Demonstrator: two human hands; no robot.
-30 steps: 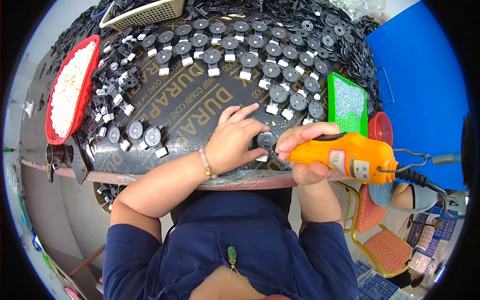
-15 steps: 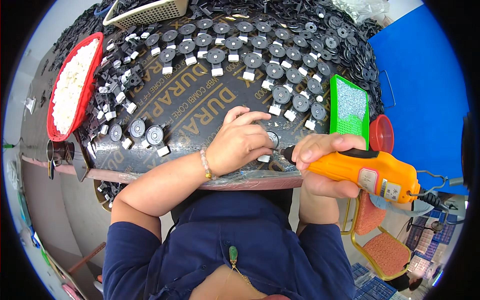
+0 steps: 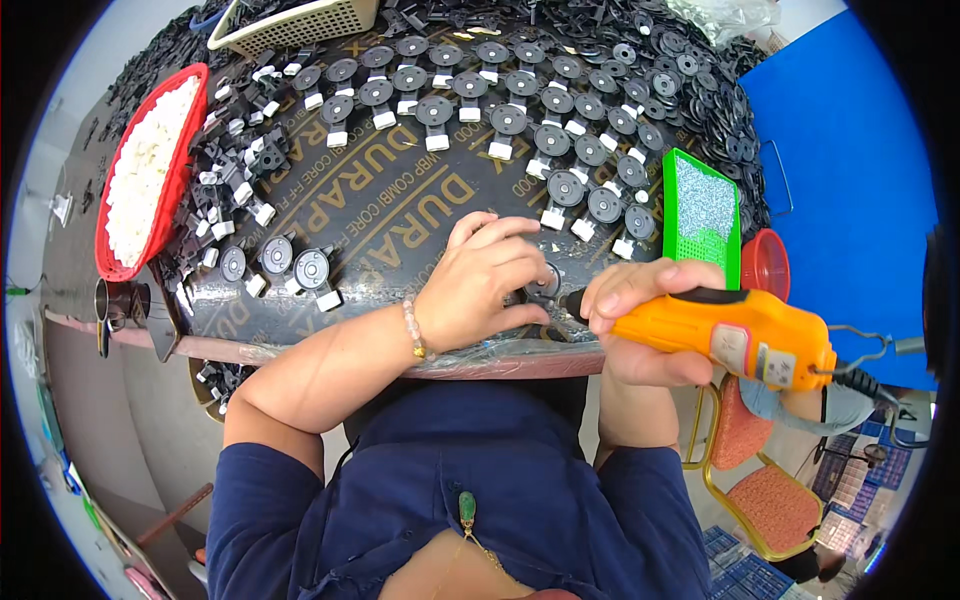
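Note:
My left hand (image 3: 487, 285) rests at the table's near side, its thumb and fingers curled around a black round-disc piece (image 3: 545, 281). Part of that piece is hidden under the fingers. In my right hand (image 3: 645, 318) is an orange electric screwdriver (image 3: 680, 328), its dark tip pointing left, close beside the disc. Whether the tip touches the piece I cannot tell. Left of my left hand lie three similar black disc pieces with white blocks (image 3: 312, 268). Beyond my hands, several more such pieces (image 3: 434, 111) stand in curved rows.
A green tray of small silvery parts (image 3: 672, 215) stands right of the rows, beside a red bowl (image 3: 766, 262). At the left is a red basket of white pieces (image 3: 186, 160). Loose black discs (image 3: 690, 100) heap at far right, near a blue panel (image 3: 850, 150). A beige basket (image 3: 300, 32) is at the back.
My left fingers have shifted on the disc piece, and its white block no longer shows below the thumb. The screwdriver's body has moved slightly left.

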